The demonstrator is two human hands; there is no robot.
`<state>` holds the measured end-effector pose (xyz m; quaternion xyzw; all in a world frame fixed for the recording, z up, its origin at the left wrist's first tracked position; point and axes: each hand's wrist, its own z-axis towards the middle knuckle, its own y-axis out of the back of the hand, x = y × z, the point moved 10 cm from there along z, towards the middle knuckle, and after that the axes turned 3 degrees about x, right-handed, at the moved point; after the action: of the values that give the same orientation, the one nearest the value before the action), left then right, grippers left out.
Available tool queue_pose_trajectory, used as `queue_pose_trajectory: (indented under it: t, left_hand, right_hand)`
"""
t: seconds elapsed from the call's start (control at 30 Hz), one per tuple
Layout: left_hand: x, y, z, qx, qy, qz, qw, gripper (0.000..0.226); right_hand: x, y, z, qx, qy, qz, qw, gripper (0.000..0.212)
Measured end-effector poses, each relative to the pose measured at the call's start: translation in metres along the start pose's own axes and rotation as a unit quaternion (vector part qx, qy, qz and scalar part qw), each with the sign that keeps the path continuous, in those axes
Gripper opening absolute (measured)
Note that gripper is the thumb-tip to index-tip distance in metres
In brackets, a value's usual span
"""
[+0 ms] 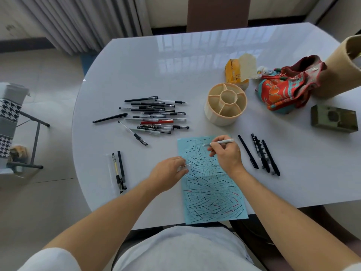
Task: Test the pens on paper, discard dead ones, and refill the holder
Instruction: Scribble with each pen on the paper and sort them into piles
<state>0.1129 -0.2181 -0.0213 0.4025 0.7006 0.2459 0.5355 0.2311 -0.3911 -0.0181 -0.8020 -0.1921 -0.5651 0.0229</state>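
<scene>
Right hand (pixel 224 153) grips pen (pixel 224 142), axis roughly crosswise, tip left over paper (pixel 211 184); left hand (pixel 168 173) nearby pinches, apparently, its cap (pixel 184 166).

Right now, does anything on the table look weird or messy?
Nothing is spilled or broken. The odd bit is the pen holder: it stands empty, while the pens lie loose in a heap to its left. The blue paper is covered in scribbled test strokes.

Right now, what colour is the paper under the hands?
Light blue, covered in black strokes with a few red ones; the paper shows in the head view.
</scene>
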Motion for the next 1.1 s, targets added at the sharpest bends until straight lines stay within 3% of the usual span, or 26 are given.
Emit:
queue_pose_trajectory:
  t: [0.17, 0.43, 0.67, 0.87, 1.1]
  left_hand:
    - [-0.002, 0.009, 0.0, -0.026, 0.012, -0.02, 0.999, 0.024]
    - [-0.016, 0.013, 0.001, -0.023, 0.02, -0.028, 0.999, 0.018]
    - [-0.022, 0.012, 0.0, -0.009, 0.029, -0.035, 0.999, 0.018]
    - [-0.028, -0.001, -0.005, 0.024, 0.029, -0.075, 0.997, 0.019]
    - [-0.038, 0.002, -0.004, -0.002, 0.026, -0.071, 0.997, 0.023]
  right_hand:
    - [-0.001, -0.02, -0.024, 0.096, -0.025, 0.121, 0.988, 0.007]
    - [-0.004, -0.034, -0.035, 0.147, -0.024, 0.089, 0.985, 0.005]
    - [-0.018, -0.032, -0.042, 0.122, -0.049, 0.103, 0.986, 0.011]
    - [-0.029, -0.028, -0.042, 0.114, -0.062, 0.048, 0.99, 0.011]
    - [-0.033, -0.018, -0.047, 0.068, -0.076, 0.067, 0.992, 0.016]
